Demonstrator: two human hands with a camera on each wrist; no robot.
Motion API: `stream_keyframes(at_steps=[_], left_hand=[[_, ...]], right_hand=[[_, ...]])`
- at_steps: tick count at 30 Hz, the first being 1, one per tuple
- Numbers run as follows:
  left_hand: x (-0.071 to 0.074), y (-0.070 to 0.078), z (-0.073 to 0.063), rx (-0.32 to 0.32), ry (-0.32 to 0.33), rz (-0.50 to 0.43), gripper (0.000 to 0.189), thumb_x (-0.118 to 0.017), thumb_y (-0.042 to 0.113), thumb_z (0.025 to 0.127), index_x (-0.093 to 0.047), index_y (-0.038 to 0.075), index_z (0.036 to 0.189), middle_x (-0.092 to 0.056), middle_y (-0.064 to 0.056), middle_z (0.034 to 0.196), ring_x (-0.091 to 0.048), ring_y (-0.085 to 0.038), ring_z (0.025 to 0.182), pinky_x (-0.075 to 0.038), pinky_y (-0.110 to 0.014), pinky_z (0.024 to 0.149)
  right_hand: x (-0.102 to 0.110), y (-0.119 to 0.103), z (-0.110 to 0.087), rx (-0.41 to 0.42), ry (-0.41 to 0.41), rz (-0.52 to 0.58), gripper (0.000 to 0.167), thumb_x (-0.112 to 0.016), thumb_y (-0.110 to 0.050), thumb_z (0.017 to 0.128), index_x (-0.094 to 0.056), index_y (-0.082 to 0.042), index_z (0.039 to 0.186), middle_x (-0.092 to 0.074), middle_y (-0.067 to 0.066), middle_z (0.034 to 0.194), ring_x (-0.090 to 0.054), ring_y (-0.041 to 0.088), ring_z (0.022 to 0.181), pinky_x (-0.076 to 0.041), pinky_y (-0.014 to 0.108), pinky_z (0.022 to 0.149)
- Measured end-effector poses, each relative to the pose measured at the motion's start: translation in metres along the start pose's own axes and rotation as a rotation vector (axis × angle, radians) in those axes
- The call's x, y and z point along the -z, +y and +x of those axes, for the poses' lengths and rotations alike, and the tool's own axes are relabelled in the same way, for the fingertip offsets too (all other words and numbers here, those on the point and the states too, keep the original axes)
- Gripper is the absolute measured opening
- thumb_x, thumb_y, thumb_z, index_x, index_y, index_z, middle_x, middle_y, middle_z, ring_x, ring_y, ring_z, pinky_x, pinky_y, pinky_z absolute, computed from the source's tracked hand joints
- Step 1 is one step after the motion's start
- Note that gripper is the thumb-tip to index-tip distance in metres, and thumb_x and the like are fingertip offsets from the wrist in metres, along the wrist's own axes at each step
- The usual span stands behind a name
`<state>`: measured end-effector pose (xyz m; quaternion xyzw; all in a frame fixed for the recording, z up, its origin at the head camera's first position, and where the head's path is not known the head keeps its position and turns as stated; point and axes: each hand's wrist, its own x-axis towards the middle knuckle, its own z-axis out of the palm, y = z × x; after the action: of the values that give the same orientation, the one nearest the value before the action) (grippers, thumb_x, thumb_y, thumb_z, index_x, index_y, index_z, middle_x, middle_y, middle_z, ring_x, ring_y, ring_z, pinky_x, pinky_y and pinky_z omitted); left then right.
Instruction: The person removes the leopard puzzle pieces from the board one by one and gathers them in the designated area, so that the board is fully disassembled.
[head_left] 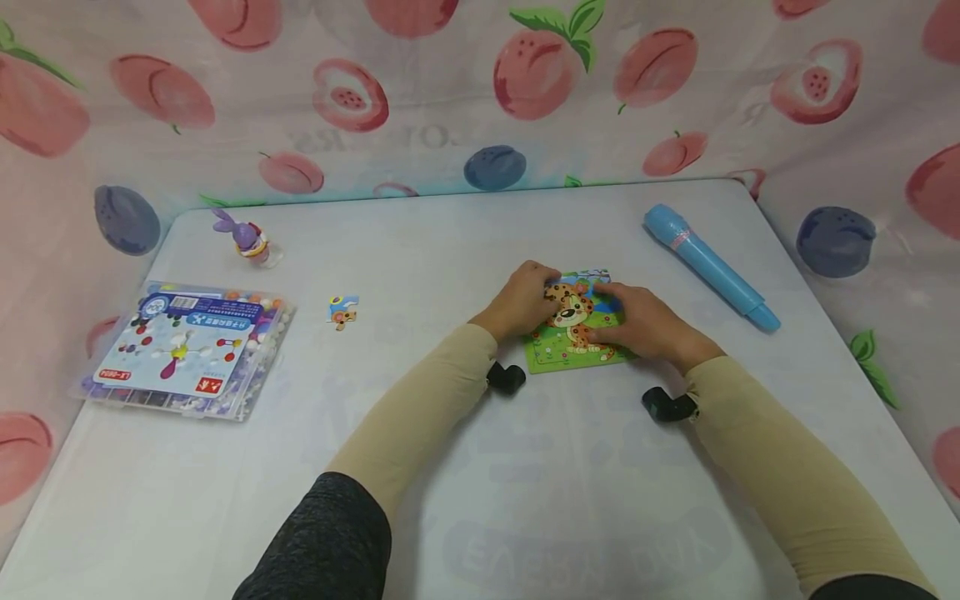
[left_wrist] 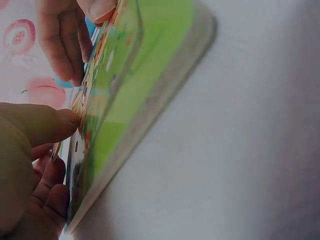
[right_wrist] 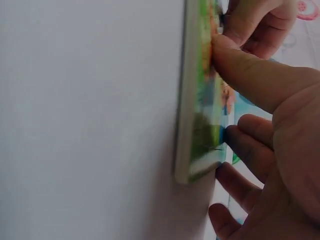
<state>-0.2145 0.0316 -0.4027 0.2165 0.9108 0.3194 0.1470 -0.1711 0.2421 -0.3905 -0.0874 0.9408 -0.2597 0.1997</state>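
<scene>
A jigsaw puzzle [head_left: 551,357] with a spotted cartoon leopard on a green ground lies on the white table. My left hand [head_left: 521,300] is over its left side. Between that thumb and the curled fingers, the left wrist view shows what looks like the edge of a small puzzle piece [left_wrist: 56,150], mostly hidden. My right hand [head_left: 648,325] rests on the right side, its thumb [right_wrist: 245,70] touching the picture and its other fingers [right_wrist: 245,145] spread at the far edge. A tilted spotted bit [right_wrist: 227,97] rises above the board there. One loose puzzle piece [head_left: 342,312] lies apart, left of the hands.
At the left sits a clear plastic box [head_left: 258,367] of colored beads with a printed card [head_left: 180,342] on top. Behind it stands a purple rabbit figurine [head_left: 246,237]. A light-blue tube-shaped object [head_left: 712,268] lies at the right. Patterned cloth [head_left: 420,108] hangs behind the table.
</scene>
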Motion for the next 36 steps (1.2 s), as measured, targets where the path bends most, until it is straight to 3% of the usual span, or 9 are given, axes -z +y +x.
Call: stream_keyframes(at_steps=[7, 23, 30, 36], left_hand=[[0.000, 0.000, 0.000, 0.017, 0.006, 0.000, 0.047, -0.064, 0.020, 0.099, -0.054, 0.003, 0.142, -0.048, -0.013, 0.141, -0.047, -0.022, 0.129, -0.037, -0.029, 0.110], [0.003, -0.001, -0.001, -0.003, 0.013, -0.022, 0.048, -0.064, 0.022, 0.098, -0.056, 0.001, 0.140, -0.052, -0.014, 0.137, -0.050, -0.022, 0.123, -0.040, -0.029, 0.106], [0.016, -0.006, -0.006, -0.051, 0.002, 0.003, 0.049, -0.066, 0.024, 0.098, -0.056, 0.004, 0.141, -0.053, -0.011, 0.141, -0.048, -0.022, 0.129, -0.037, -0.029, 0.110], [0.030, -0.015, -0.015, -0.099, 0.047, 0.067, 0.047, -0.070, 0.023, 0.096, -0.060, 0.005, 0.138, -0.059, -0.008, 0.138, -0.050, -0.023, 0.131, -0.033, -0.032, 0.112]], right_hand=[[0.001, -0.010, 0.003, 0.021, 0.058, -0.064, 0.075, -0.071, -0.037, 0.094, -0.039, 0.002, 0.149, -0.040, 0.029, 0.149, -0.035, 0.046, 0.137, -0.028, 0.061, 0.111], [-0.001, -0.013, 0.006, -0.003, 0.082, -0.110, 0.067, -0.068, -0.034, 0.096, -0.042, -0.001, 0.148, -0.043, 0.030, 0.147, -0.037, 0.049, 0.135, -0.031, 0.063, 0.108], [0.000, -0.013, 0.006, 0.008, 0.085, -0.116, 0.067, -0.069, -0.034, 0.096, -0.043, -0.001, 0.148, -0.043, 0.030, 0.147, -0.037, 0.050, 0.134, -0.031, 0.063, 0.108], [0.001, -0.013, 0.005, 0.010, 0.086, -0.120, 0.066, -0.069, -0.034, 0.095, -0.044, -0.001, 0.147, -0.043, 0.029, 0.147, -0.037, 0.050, 0.134, -0.031, 0.063, 0.108]])
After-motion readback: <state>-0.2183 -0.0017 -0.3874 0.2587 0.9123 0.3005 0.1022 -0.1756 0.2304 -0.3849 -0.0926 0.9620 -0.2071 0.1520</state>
